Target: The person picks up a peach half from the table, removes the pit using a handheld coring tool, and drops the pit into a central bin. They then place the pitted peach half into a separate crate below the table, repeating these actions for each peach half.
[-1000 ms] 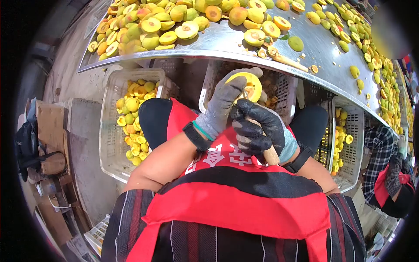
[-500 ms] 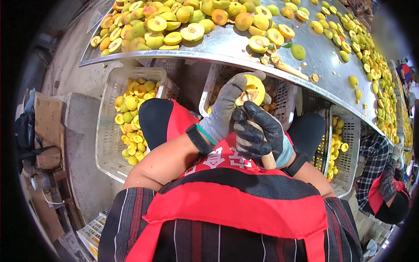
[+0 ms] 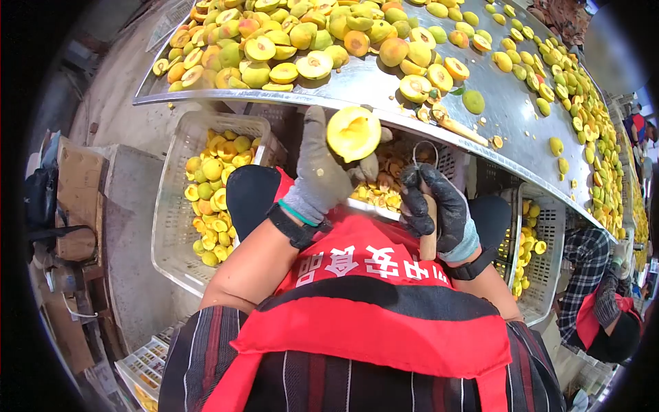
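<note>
My left hand [image 3: 326, 168], in a grey glove, holds a yellow fruit half [image 3: 353, 134] with its hollowed cut face up, just beyond the table's near edge. To the right, my right hand [image 3: 439, 209], in a dark-stained glove, is closed around a wooden-handled tool [image 3: 428, 230]. A thin wire loop [image 3: 425, 152] sticks up from the tool's far end, apart from the fruit. Below both hands, a crate [image 3: 376, 204] holds pits and fruit scraps.
The metal table [image 3: 371, 86] carries heaps of cut fruit and another wooden-handled tool [image 3: 463, 129]. Crates of fruit halves stand at left [image 3: 171, 237] and right [image 3: 546, 285]. A co-worker in a plaid sleeve [image 3: 583, 264] sits at the far right.
My hands have moved apart. The fruit half went left with my left hand, and its centre now shows a hollow. The tool has come away from it to the right.
</note>
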`<state>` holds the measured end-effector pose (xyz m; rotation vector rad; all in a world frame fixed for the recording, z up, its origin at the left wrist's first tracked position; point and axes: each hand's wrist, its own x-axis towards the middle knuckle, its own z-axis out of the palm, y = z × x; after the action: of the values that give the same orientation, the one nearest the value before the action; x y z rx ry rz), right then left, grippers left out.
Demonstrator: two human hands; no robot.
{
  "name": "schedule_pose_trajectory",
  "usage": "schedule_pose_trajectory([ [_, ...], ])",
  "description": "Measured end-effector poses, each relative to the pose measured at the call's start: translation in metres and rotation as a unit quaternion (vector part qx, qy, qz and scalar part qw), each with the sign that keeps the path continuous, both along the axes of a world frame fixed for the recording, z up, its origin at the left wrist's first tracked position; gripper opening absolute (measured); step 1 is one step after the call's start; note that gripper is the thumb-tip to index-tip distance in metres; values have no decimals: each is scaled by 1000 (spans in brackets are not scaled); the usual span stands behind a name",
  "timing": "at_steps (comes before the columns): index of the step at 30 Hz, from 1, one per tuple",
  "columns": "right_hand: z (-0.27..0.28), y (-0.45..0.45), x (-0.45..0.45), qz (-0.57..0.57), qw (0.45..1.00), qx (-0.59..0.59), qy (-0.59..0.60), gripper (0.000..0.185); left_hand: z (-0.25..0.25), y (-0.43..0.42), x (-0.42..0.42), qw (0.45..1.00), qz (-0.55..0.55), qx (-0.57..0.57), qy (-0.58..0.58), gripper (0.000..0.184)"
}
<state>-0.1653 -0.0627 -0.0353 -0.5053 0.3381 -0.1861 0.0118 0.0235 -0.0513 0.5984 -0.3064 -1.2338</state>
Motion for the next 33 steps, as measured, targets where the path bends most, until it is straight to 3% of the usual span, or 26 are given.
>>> schedule_pose_trajectory([
  [4,-1,-8,-4,-42,999,-23,18,31,15,28,32,995,92,41,-1,64],
  [6,0,-11,-8,-48,999,-12,9,29,15,60,58,951,167,18,-261,58],
  [8,-1,-13,-14,-71,996,-31,39,29,19,99,107,961,179,97,-189,50],
  [9,-6,-16,-19,-67,997,-26,38,30,14,127,140,897,196,191,-346,46],
  [10,-9,-17,-21,-71,997,-24,33,30,10,143,162,800,208,277,-491,43],
  [11,-11,-16,-24,-68,997,-18,35,30,24,137,159,798,206,277,-494,43],
  [13,-16,-17,-24,-51,998,-1,36,30,63,108,150,582,175,399,-686,39],
  [15,-16,-13,-22,-50,997,-25,50,31,51,66,160,664,207,283,-661,44],
  [16,-15,-11,-21,-49,995,-51,67,31,60,37,150,644,148,321,-679,36],
  [17,-10,-9,-20,-37,994,-78,67,31,58,12,151,646,93,320,-686,53],
  [18,-8,-6,-21,-30,995,-74,65,31,70,-15,131,606,58,361,-707,50],
  [19,-5,-4,-22,-21,993,-91,79,31,42,-37,150,465,66,303,-830,58],
  [20,-3,-2,-25,-12,990,-106,94,30,34,-56,149,470,4,353,-809,61],
  [22,4,2,-28,12,984,-148,99,32,23,-81,140,352,-50,388,-850,60],
  [26,8,0,-30,11,984,-142,105,31,6,-95,137,360,20,402,-842,58],
  [28,11,-6,-27,-18,981,-147,121,33,16,-81,119,579,51,319,-749,48],
  [29,8,-11,-21,-58,976,-160,137,34,31,-74,97,711,1,314,-630,46],
  [30,4,-17,-14,-97,968,-171,154,35,24,-67,85,849,-23,185,-494,49],
  [31,2,-27,-9,-98,969,-168,151,37,29,-59,65,783,22,42,-621,49],
  [32,2,-38,-3,-98,970,-167,146,38,36,-55,46,796,5,-26,-604,47],
  [33,4,-42,3,-93,971,-172,134,41,36,-51,35,779,-35,1,-625,50],
])
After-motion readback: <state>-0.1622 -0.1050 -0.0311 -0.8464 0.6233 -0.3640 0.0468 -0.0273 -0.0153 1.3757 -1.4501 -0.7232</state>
